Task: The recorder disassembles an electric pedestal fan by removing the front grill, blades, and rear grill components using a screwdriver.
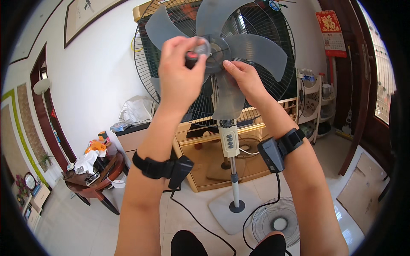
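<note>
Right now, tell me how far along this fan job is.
Done: the front grille is off and lies on the floor. In hand: the left hand grips the clear cap at the blade hub while the right hand steadies the blade. Left: the blade and rear grille remain mounted.

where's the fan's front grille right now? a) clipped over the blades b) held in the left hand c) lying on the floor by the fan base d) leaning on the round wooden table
c: the front grille lies flat on the floor beside the fan base, while the blades stand uncovered and both the left hand and the right hand work at the hub cap.
</note>
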A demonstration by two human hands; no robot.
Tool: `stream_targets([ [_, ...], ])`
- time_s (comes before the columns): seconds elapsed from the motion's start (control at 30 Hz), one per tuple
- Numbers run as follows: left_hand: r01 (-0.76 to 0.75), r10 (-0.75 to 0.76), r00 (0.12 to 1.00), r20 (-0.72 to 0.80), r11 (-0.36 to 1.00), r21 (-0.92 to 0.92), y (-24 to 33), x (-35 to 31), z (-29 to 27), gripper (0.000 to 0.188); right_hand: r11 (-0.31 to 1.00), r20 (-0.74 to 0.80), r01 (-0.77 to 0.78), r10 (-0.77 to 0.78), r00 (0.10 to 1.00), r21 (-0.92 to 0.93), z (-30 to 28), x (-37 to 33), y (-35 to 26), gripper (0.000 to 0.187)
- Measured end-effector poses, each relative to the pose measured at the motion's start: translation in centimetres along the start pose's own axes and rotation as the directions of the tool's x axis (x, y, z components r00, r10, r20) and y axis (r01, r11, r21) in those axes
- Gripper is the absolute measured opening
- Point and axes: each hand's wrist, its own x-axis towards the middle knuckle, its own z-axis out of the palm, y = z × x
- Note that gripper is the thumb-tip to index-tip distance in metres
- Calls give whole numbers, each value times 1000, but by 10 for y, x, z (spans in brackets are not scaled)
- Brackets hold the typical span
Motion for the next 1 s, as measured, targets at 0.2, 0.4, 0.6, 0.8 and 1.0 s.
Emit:
stream_targets([
  [0.2,580,-557,812,172,742,-335,3,-35,-23,26,999,-200,-8,18,980,52,-9,-19,-5,25],
  [0.4,633,-566,773,287,661,-402,13,-63,-25,26,934,-272,104,-203,941,-341,-33,-71,16,12],
  [0.6,705,-538,708,458,500,-503,26,-72,-25,30,1000,-249,-8,13,968,23,-20,-97,-12,19],
  [0.8,621,-481,784,394,620,-479,36,-86,-4,36,991,-177,40,-17,984,129,8,-114,-29,25],
  [1.0,469,-352,868,349,814,-344,45,-81,-1,37,905,30,-109,106,994,411,21,-99,-24,30],
])
